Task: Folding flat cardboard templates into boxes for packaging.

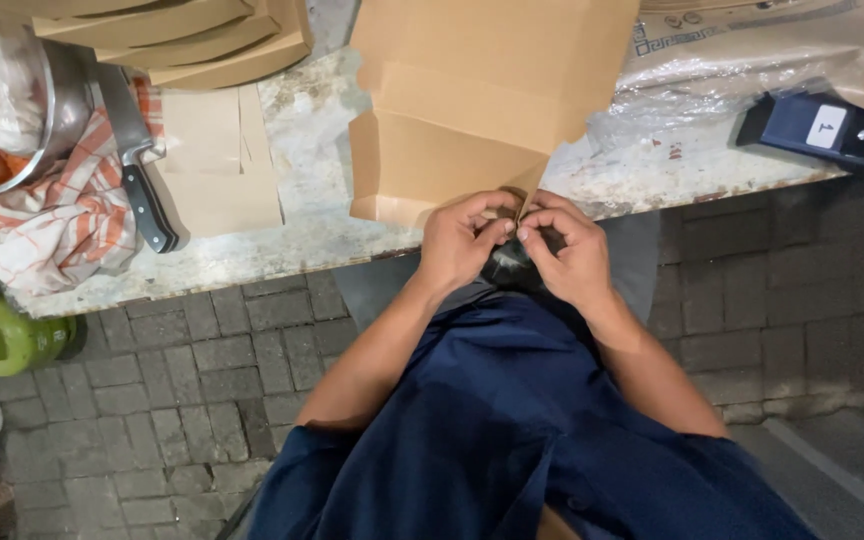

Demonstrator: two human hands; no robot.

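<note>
— Pinching the lower corner of a flat brown cardboard box blank (472,130), left hand (462,240) and right hand (567,250) meeting fingertip to fingertip at the near edge of the surface (302,240).

— Both closed on it?

— Yes, thumb and forefinger of each pressed together on the same corner flap, other fingers curled under. Probably held that close for control of a small fold or tab.

— And the blank itself?

— Lying mostly on the surface, one corner hanging over the near edge toward the body, likely so the fingers get underneath.

— Anything else nearby?

— More folded cardboard pieces (217,160) to the left, set flat within reach, and a stack of made-up boxes (182,40) at the far edge. Black-handled knife (137,160) resting on a striped orange-and-white cloth (62,220), blade toward a metal bowl (52,110). Dark blue case (822,130) off to the right beside clear plastic wrap (712,80). Green gas cylinder (7,340) down on the paved floor.
</note>
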